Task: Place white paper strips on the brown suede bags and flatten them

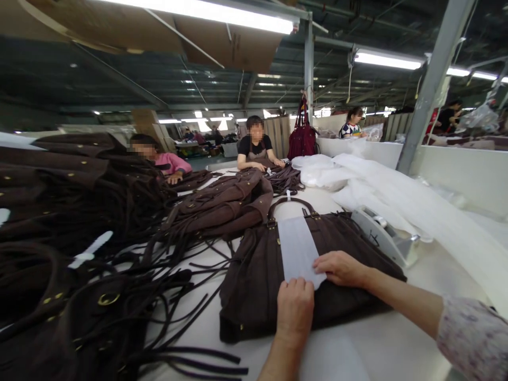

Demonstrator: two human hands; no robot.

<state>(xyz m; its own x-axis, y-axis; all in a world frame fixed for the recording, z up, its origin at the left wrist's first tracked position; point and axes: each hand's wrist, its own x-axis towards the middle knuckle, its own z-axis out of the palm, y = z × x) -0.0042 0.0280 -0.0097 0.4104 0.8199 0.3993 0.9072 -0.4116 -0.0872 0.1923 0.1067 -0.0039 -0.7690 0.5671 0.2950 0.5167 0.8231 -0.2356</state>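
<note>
Left hand [295, 306], at five o'clock, curls closed on the lower end of a thin, easily creased white strip [298, 244]; the right hand [337, 267] pinches its edge just beside. Beneath lies a dark brown handbag [254, 275], probably supple, best lifted by its upright handle [305, 202]. Tape dispenser [383, 233] at four.

The bag [254, 275] near the fingers [294, 304] looked like matt, dark cloth, with shiny, brass-coloured metal buckles [272, 224]. The strip [298, 248] under the fingers was smooth, matt and paper-like. Beyond them, the wrap [413, 196] looked like filmy, wrinkled plastic; the tabletop [432, 280] was smooth.
</note>
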